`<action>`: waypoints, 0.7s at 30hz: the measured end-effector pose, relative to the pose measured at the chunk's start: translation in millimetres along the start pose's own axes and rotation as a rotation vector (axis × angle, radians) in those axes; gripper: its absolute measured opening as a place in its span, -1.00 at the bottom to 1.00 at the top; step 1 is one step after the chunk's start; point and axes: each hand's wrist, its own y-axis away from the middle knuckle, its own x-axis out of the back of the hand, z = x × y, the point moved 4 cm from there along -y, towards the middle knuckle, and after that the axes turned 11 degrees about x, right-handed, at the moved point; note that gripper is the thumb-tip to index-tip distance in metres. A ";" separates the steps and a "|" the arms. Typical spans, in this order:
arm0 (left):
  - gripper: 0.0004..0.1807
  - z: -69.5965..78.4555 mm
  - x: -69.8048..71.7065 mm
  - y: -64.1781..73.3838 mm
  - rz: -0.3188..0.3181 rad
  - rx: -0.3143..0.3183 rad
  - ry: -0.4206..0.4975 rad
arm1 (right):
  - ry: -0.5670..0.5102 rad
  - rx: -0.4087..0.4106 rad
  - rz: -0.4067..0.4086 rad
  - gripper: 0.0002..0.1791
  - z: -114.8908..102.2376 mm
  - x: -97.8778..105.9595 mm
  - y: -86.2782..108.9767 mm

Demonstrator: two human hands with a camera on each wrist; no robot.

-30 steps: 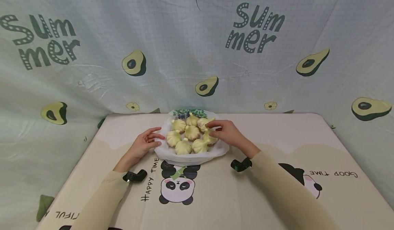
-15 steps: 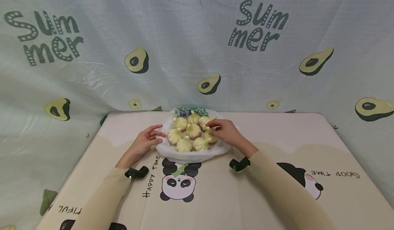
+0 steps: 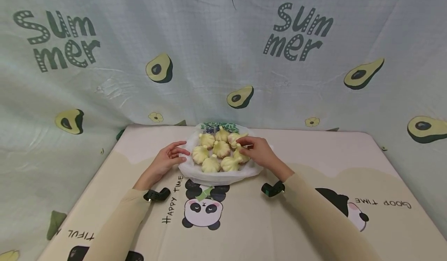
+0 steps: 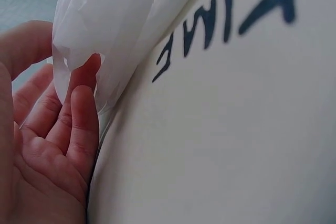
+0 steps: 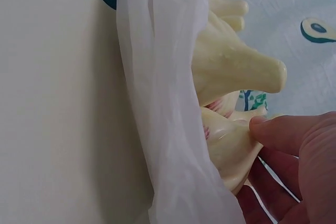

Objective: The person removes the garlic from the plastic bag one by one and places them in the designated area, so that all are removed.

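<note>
Several pale garlic bulbs [image 3: 221, 148] sit in a white plastic bag [image 3: 213, 179] whose mouth is spread wide on the table. My right hand [image 3: 259, 151] is at the bag's right side, its thumb and fingers pinching a garlic bulb [image 5: 231, 148] near the stem in the right wrist view. That bulb still lies among the others and is partly covered by the hand in the head view. On the opposite side, my left hand [image 3: 167, 160] touches the bag's left edge with loosely bent fingers. In the left wrist view, a fingertip [image 4: 81, 98] lies against the thin plastic [image 4: 113, 35].
The table [image 3: 286, 222] is covered with a cloth printed with pandas and lettering. A hanging curtain [image 3: 195, 59] with avocado prints closes off the back, just behind the bag. Each wrist wears a black strap device [image 3: 157, 194].
The head view has shifted slightly, moving the whole scene a little to the right. Both hands keep their places at the bag, and the bulbs stay where they were.
</note>
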 end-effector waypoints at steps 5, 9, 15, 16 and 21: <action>-0.33 0.5 -0.4 0.2 0.002 -0.003 -0.008 | 0.004 0.004 0.015 -0.65 -0.3 0.8 1.4; -0.33 1.5 -0.6 0.8 0.007 -0.003 -0.006 | 0.003 0.013 0.028 -0.66 -1.3 1.4 2.4; -0.33 5.7 -2.3 2.2 -0.005 0.007 0.000 | 0.002 0.027 0.048 -0.67 -4.7 4.3 4.8; -0.33 6.1 -2.4 2.3 -0.003 0.010 0.000 | 0.001 0.028 0.054 -0.67 -5.2 4.9 5.0; -0.33 5.3 -3.1 3.8 0.008 0.016 -0.007 | 0.002 0.049 0.086 -0.67 -7.8 8.0 4.7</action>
